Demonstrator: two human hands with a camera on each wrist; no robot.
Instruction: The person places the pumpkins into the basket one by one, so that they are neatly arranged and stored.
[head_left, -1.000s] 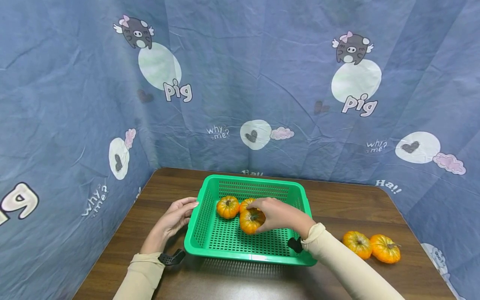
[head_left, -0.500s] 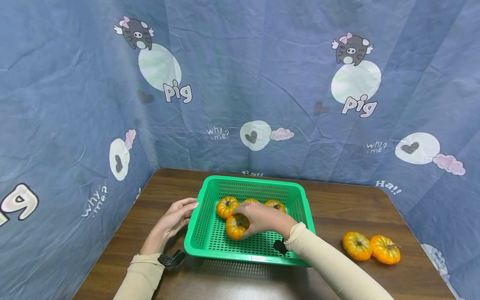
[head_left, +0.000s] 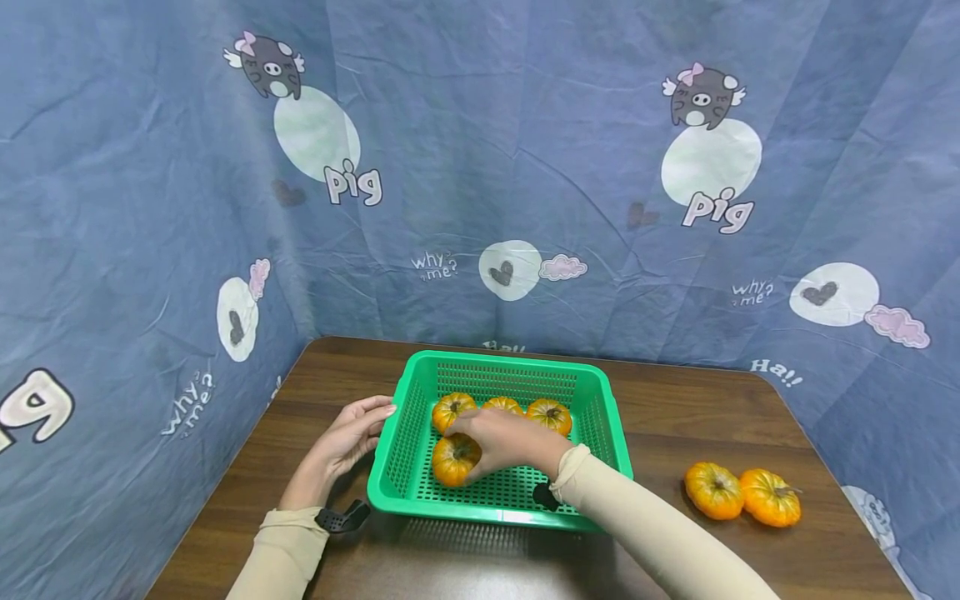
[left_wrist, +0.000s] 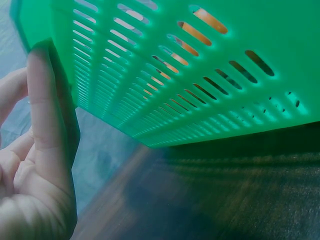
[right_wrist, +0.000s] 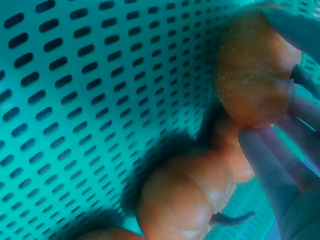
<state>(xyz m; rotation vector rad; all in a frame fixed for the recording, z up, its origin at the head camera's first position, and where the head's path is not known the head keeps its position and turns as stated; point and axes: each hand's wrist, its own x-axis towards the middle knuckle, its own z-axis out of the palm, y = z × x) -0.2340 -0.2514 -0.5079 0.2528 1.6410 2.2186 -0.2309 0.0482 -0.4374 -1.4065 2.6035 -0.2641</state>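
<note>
In the head view my right hand (head_left: 502, 437) is inside the green basket (head_left: 609, 417). Its thumb and fingers curl round a small orange pumpkin (head_left: 453, 463) at the basket's near left. The right wrist view shows this held pumpkin (right_wrist: 255, 70) close to the slotted wall, with another pumpkin (right_wrist: 182, 192) lower down. Behind my right hand lie more pumpkins: one at the left (head_left: 452, 410), one partly hidden in the middle (head_left: 504, 405), and one at the right (head_left: 550, 415). My left hand (head_left: 352, 435) touches the basket's left rim from outside, fingers fairly straight.
On the brown wooden table (head_left: 675, 400), right of the basket, two more pumpkins sit side by side, one left (head_left: 714, 491) and one right (head_left: 770, 497). A blue printed cloth (head_left: 600, 208) hangs behind and beside the table.
My right hand has moved left and nearer with the held pumpkin, from the basket's middle to its near left. The back right pumpkin has come into sight. My left hand stays at the rim.
</note>
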